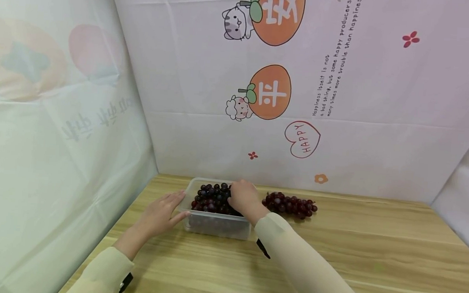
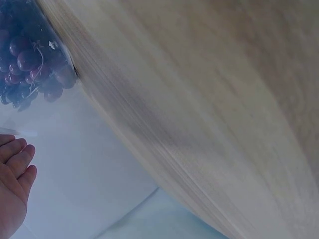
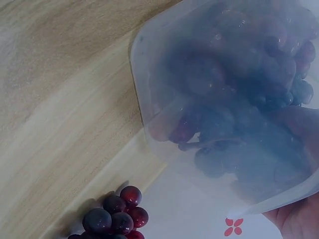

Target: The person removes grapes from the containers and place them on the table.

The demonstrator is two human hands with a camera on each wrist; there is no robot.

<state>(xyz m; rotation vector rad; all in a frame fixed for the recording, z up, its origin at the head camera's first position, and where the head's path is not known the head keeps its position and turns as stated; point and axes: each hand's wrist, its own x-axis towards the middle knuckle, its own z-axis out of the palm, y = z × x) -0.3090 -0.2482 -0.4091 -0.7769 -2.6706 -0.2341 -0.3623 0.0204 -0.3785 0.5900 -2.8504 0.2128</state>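
A clear plastic container [image 1: 218, 227] holds dark grapes [image 1: 211, 203], which show blurred through its wall in both wrist views. My left hand [image 1: 157, 215] rests at its left end, fingers extended along the rim and thumb at the near corner. In the left wrist view that hand [image 2: 15, 184] has its fingers nearly straight. Over the right end of the container, my right hand [image 1: 245, 200] reaches in with bent fingers and grips grapes; its fingertips are hidden. The right wrist view shows part of this hand [image 3: 299, 219] beneath the cloudy wall.
A separate bunch of red grapes [image 1: 291, 205] lies on the wooden table [image 1: 352, 245], just right of the container. Behind the table hangs a white printed cloth [image 1: 203, 140], and another pale cloth [image 1: 57, 177] closes off the left side.
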